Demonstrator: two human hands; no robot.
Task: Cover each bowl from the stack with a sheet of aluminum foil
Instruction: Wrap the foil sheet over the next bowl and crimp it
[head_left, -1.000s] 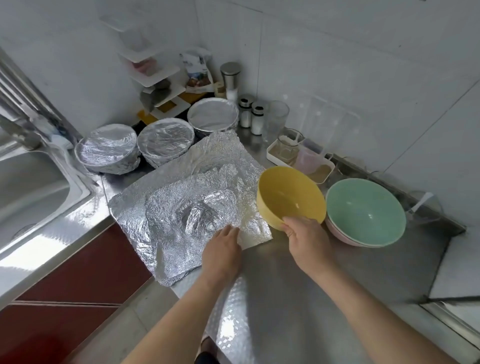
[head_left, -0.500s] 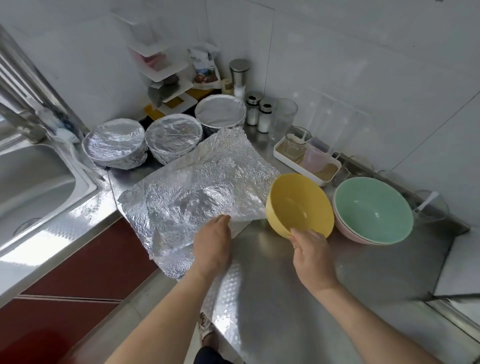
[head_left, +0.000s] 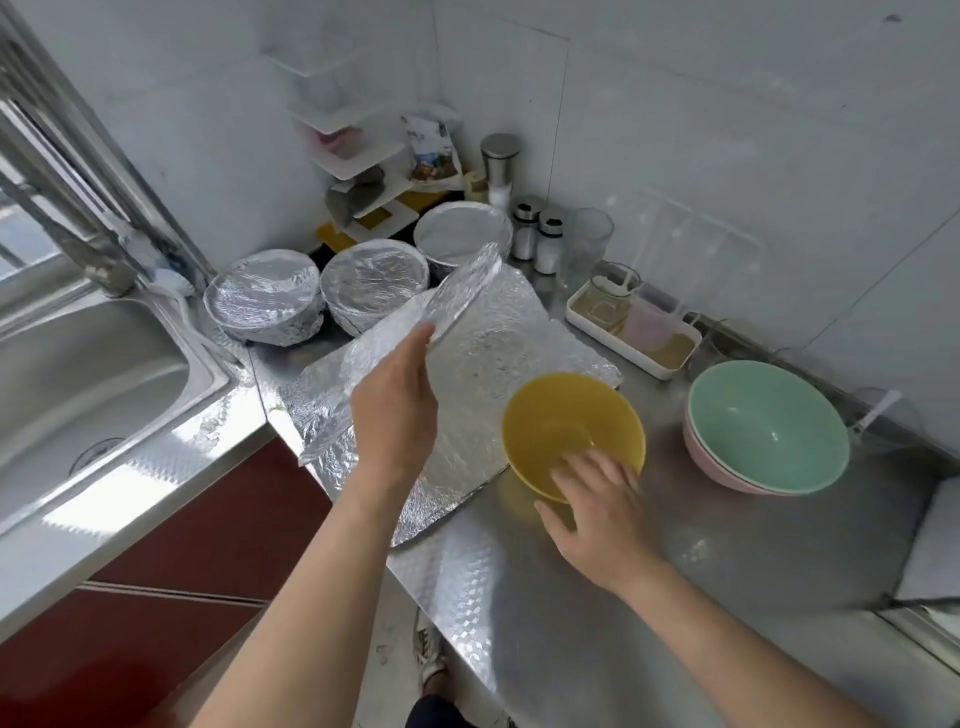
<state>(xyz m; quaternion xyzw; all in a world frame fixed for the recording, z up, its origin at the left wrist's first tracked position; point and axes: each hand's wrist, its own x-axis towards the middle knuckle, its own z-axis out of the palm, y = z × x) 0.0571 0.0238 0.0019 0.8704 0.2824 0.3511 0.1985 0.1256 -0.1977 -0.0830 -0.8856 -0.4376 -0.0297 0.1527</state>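
The yellow bowl sits tilted at the near right edge of the flat foil on the bench. Right hand: fingers over the near rim, thumb outside, holding; blurred. Left hand: fingers narrow, pinching a raised foil sheet just left of the bowl. The bowl stack stands apart at right; the covered bowls are behind.

We find no text, label, brand or number that we can read. The printed packet on the corner shelf bears a picture and some marks (too blurred to make out), and the two shakers on the counter are too small for us to read.
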